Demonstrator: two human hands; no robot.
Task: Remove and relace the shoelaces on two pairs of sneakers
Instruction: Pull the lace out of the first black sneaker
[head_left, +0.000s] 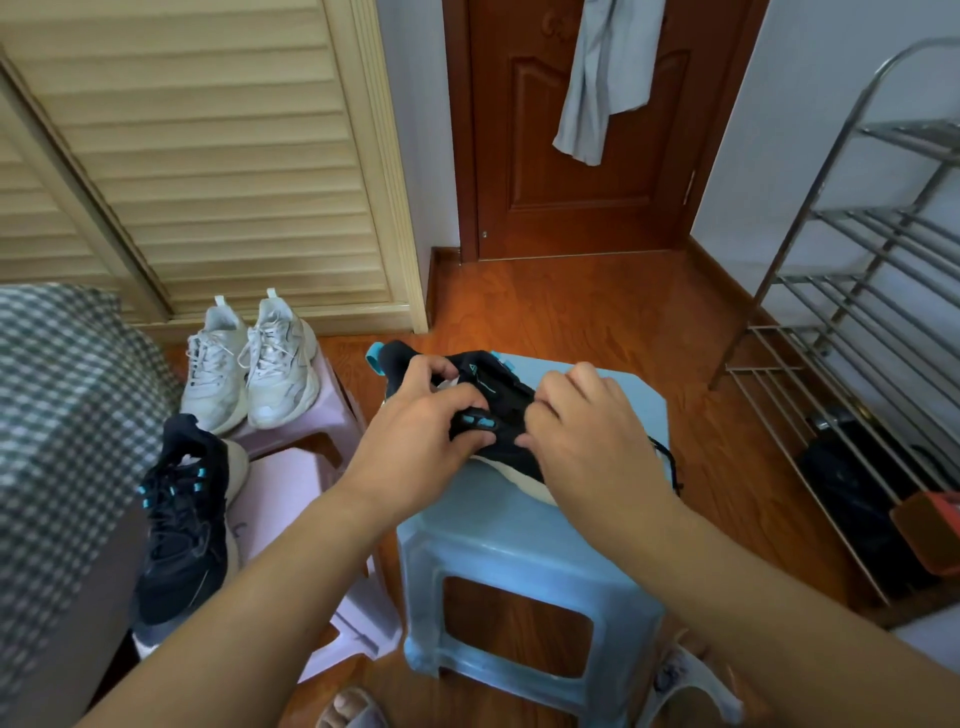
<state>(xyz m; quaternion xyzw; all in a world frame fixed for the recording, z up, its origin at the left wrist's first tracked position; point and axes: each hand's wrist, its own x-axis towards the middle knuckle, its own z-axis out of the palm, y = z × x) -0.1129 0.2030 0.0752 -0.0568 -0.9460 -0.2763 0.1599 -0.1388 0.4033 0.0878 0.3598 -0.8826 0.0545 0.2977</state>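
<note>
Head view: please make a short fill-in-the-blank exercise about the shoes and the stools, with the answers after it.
1. Both hands work on a black sneaker that lies on the ____ stool.
2. The white sneakers stand as a pair on a ____ stool.
3. The other black sneaker has eyelet loops of ____ colour.
4. The left hand and the right hand both ____ the sneaker.

Answers: blue; pink; blue; grip

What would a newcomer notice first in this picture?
Both hands, left hand and right hand, grip a black sneaker on the blue stool at the centre. To the left, a white pair stands on a pink stool, with the other black sneaker nearer.
</note>
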